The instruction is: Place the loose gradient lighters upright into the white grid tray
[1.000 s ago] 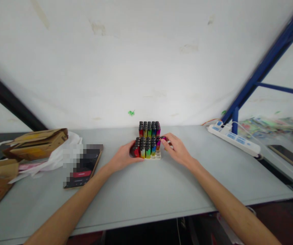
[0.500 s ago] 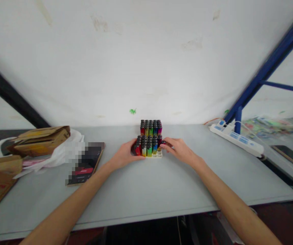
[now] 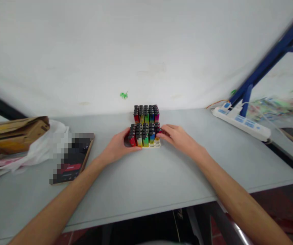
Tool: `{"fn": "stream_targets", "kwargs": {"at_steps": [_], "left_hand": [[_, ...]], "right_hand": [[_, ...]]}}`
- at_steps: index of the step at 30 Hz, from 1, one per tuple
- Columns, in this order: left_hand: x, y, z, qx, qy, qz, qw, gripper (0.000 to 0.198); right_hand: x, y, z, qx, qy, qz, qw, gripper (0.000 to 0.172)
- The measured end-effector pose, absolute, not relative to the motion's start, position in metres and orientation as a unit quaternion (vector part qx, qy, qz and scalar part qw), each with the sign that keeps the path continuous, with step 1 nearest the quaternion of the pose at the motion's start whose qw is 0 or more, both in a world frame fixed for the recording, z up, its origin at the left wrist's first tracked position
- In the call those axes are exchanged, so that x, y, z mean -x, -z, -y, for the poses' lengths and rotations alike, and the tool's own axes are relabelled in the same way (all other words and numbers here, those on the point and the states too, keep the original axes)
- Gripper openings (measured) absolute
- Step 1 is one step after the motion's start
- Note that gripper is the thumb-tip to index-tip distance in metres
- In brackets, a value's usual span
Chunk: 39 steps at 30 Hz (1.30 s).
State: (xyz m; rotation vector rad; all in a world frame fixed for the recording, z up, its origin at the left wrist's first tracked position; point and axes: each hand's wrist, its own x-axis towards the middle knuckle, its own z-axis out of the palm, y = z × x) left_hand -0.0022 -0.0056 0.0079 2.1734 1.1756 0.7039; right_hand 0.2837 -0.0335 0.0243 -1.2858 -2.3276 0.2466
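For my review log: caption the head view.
Left hand and right hand flank the near tray of upright lighters on a table.

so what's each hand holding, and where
Left hand grips the near lighter tray by its left side; right hand pinches one lighter at the tray's right edge.

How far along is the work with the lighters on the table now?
Done: the far block of lighters stands full near the wall. In hand: the left hand grips the near tray at its left side, and the right hand holds a lighter at the tray's right edge. Left: the tray's front right corner seems to show bare white slots, though blur makes this uncertain.
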Motion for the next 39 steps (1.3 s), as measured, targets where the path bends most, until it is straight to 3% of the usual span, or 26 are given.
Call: {"fn": "stream_targets", "kwargs": {"at_steps": [9, 13, 15, 18, 22, 25, 32, 35, 39], "left_hand": [[0.005, -0.004, 0.007, -0.813, -0.241, -0.459, 0.265, 0.074], [0.004, -0.003, 0.009, -0.812, -0.239, -0.461, 0.266, 0.077], [0.003, -0.003, 0.009, -0.811, -0.236, -0.467, 0.262, 0.078], [0.002, -0.008, 0.006, -0.816, -0.219, -0.472, 0.254, 0.072], [0.001, -0.017, -0.001, -0.826, -0.192, -0.470, 0.244, 0.073], [0.001, -0.018, -0.003, -0.823, -0.195, -0.471, 0.250, 0.076], [0.004, -0.008, 0.000, -0.811, -0.215, -0.480, 0.258, 0.078], [0.005, -0.006, 0.000, -0.806, -0.226, -0.480, 0.262, 0.080], [0.005, -0.005, 0.000, -0.808, -0.229, -0.481, 0.251, 0.078]], "right_hand": [[-0.308, -0.017, 0.028, 0.442, -0.132, 0.847, 0.262, 0.028], [-0.329, -0.016, 0.022, 0.566, -0.051, 0.768, 0.295, 0.024], [-0.338, -0.010, 0.019, 0.628, -0.020, 0.735, 0.254, 0.025], [-0.344, -0.001, 0.017, 0.679, -0.043, 0.713, 0.169, 0.043], [-0.340, -0.001, 0.014, 0.676, -0.090, 0.716, 0.148, 0.037], [-0.337, -0.006, 0.013, 0.648, -0.104, 0.728, 0.197, 0.017], [-0.319, -0.011, 0.020, 0.500, -0.389, 0.639, 0.437, 0.037], [-0.309, -0.015, 0.024, 0.479, -0.468, 0.587, 0.455, 0.041], [-0.301, -0.019, 0.029, 0.491, -0.466, 0.583, 0.449, 0.042]]}}
